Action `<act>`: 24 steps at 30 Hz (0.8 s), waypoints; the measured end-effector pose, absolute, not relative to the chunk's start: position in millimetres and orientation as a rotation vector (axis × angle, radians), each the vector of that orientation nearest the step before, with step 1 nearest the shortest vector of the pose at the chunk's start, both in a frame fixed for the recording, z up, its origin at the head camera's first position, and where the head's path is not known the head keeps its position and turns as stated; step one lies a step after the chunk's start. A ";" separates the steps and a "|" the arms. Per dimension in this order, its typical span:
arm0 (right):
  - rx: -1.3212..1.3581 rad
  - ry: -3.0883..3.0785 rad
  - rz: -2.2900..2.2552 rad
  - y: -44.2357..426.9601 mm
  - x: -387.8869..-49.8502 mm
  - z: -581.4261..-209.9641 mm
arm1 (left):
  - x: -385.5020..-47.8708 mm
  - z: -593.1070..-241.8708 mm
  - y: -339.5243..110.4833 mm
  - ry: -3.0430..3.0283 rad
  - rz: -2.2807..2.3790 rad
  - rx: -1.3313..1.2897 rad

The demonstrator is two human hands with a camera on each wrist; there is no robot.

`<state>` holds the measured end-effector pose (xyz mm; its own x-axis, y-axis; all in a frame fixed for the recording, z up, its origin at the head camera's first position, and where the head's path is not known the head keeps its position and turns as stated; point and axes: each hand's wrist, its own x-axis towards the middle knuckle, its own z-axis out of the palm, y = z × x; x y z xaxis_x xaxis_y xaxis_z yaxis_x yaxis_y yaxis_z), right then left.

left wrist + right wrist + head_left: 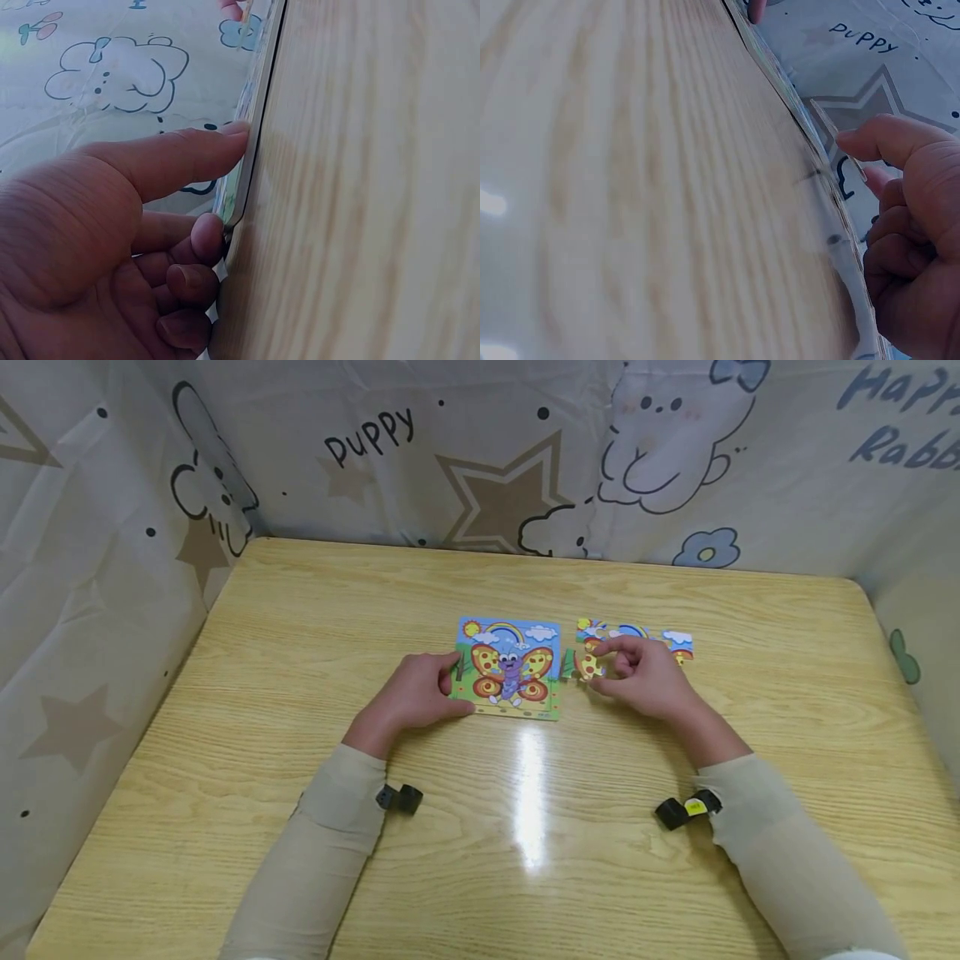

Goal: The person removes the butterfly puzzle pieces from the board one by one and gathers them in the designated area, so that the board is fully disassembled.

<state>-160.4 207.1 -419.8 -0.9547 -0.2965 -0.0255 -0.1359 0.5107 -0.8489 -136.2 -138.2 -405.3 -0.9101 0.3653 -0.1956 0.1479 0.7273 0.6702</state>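
"Pale cloth printed with brown stars and line-drawn animals hangs across the top of the frame and down its left side. Below it, a wooden table with yellowish grain fills most of the view, a streak of white glare at lower centre."

"Who is at the table?"

"One person, seen only as two forearms in beige sleeves, coming in from the bottom left and bottom right. Each wrist wears a small black device; the one on the right has a yellow label."

"What do the hands do?"

"Just left of centre, the left hand grips the left edge of a square puzzle board, its thumb on the lower left corner. On the board I see a purple butterfly with orange, yellow-spotted wings, under a sun and a rainbow."

"And the other hand?"

"Right of centre, the right hand pinches a puzzle piece between thumb and index finger, near the board's right edge. In the right wrist view, that piece is tilted."

"Anything else nearby?"

"More pieces lie just beyond the right hand, showing sun, rainbow and cloud, partly hidden by it."
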 end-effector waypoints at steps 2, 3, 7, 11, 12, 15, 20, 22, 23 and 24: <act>-0.369 2.568 -1.419 210.7 -160.8 -419.8 | -136.1 -405.5 -138.2 2.620 0.977 0.402; -0.371 2.568 -1.408 212.2 -161.0 -419.8 | -135.9 -405.4 -138.2 2.620 0.979 0.402; -0.388 2.591 -1.349 217.9 -163.0 -420.9 | -135.3 -404.2 -137.8 2.618 0.977 0.391; -0.388 2.620 -1.289 221.5 -165.2 -422.1 | -134.6 -402.2 -137.3 2.614 0.981 0.382; -0.382 2.620 -1.281 221.9 -165.6 -422.3 | -134.5 -401.9 -137.2 2.613 0.982 0.381; -0.376 2.629 -1.252 222.5 -166.4 -422.1 | -134.2 -401.1 -137.0 2.612 0.988 0.374; -0.388 2.647 -1.219 223.6 -168.3 -423.4 | -134.0 -400.8 -136.9 2.596 1.012 0.340; -0.415 2.657 -1.203 224.6 -169.4 -424.8 | -134.0 -401.1 -137.0 2.590 1.021 0.326; -0.432 2.662 -1.196 225.2 -169.8 -425.2 | -134.1 -401.6 -137.0 2.588 1.024 0.320; -0.445 2.665 -1.192 225.7 -170.0 -425.5 | -134.2 -402.0 -137.2 2.588 1.025 0.316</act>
<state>-170.0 225.7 -425.5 -0.9371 -0.3457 -0.0488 -0.1941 0.6320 -0.7503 -134.2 -137.2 -402.0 -0.9180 0.3246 -0.2280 0.0805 0.7154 0.6941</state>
